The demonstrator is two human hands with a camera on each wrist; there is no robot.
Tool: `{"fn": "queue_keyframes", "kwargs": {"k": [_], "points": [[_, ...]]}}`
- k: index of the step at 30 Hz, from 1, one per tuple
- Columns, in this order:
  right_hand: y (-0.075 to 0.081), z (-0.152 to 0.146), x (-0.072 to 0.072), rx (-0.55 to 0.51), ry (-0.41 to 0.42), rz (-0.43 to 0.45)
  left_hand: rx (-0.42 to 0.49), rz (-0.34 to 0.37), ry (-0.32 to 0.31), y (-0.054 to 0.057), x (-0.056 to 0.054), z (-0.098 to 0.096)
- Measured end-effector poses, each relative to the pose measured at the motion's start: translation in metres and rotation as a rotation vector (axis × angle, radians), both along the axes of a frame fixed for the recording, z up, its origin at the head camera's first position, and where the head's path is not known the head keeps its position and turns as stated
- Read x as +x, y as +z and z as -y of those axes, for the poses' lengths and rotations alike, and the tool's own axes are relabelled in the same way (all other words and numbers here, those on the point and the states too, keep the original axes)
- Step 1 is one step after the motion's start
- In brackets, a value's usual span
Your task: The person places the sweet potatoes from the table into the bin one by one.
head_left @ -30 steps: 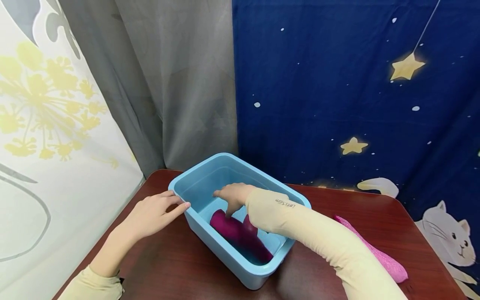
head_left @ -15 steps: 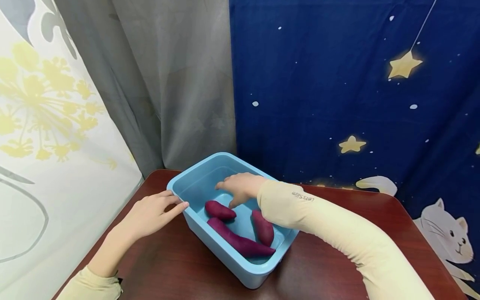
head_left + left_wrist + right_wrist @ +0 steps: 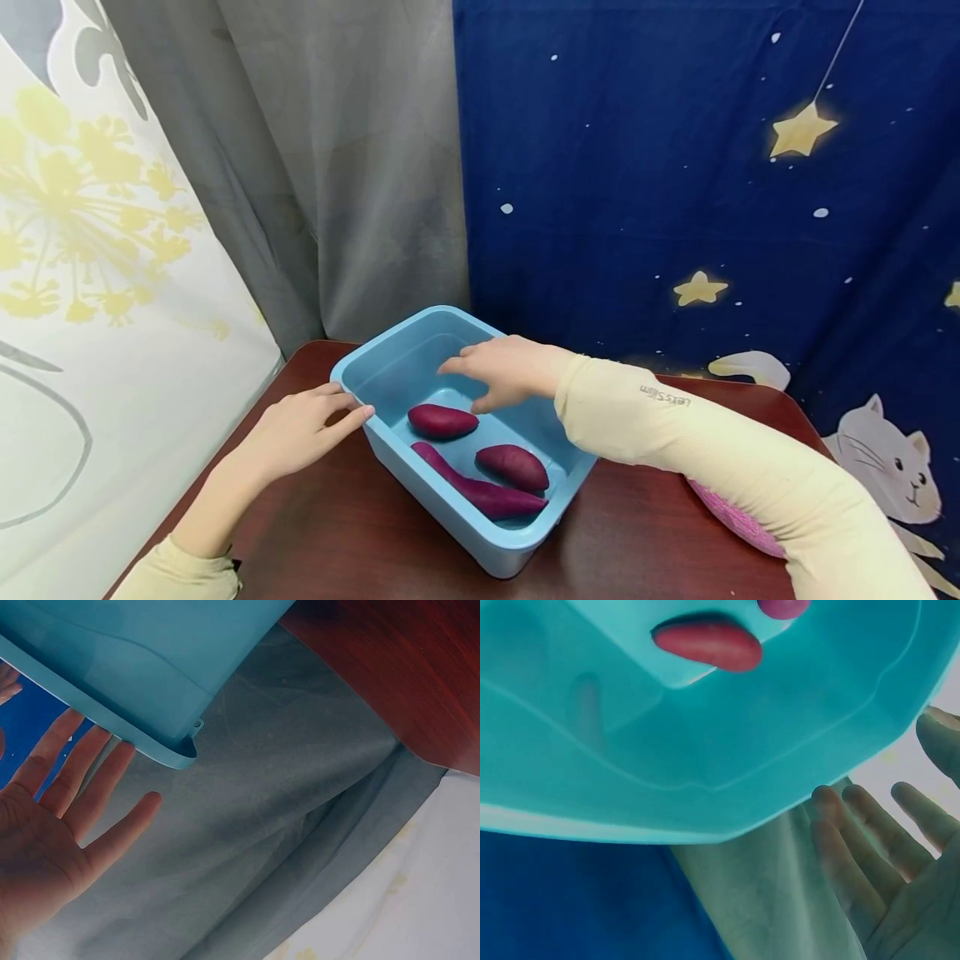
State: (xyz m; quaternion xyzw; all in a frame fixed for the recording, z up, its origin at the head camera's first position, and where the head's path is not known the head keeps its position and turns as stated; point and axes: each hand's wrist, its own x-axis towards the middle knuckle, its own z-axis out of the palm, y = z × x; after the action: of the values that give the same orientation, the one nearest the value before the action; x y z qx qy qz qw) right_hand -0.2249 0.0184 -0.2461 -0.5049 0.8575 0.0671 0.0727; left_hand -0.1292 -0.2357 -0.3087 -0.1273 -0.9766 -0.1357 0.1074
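Observation:
A light blue plastic bin stands on the table and holds three purple sweet potatoes. One sweet potato lies toward the far left of its floor, a rounder one toward the near right, and a long thin one along the near wall. My left hand touches the bin's left rim with straight fingers; the left wrist view shows its fingertips against the rim. Over the bin my right hand hovers, fingers apart, with nothing in it. The right wrist view shows those spread fingers too.
A pink textured thing lies on the dark red table to the right, partly behind my right sleeve. Grey and blue star-printed curtains hang behind the table, with a white patterned cloth at the left.
My right hand has lifted out of the bin and moved right. The sweet potatoes have separated and settled, the rounder one turning on the floor. My left hand has stayed at the rim.

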Motion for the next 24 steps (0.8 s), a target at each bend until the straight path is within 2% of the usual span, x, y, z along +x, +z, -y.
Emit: {"fn": "queue_keyframes", "kwargs": {"k": [13,24], "points": [[0.026,-0.049,0.0,-0.097,-0.076,-0.007,0.005,-0.001,0.006,-0.001,0.001,0.001],[0.032,-0.095,-0.001,-0.16,-0.133,-0.046,0.001,-0.007,0.01,-0.002,0.0,0.004]]}}
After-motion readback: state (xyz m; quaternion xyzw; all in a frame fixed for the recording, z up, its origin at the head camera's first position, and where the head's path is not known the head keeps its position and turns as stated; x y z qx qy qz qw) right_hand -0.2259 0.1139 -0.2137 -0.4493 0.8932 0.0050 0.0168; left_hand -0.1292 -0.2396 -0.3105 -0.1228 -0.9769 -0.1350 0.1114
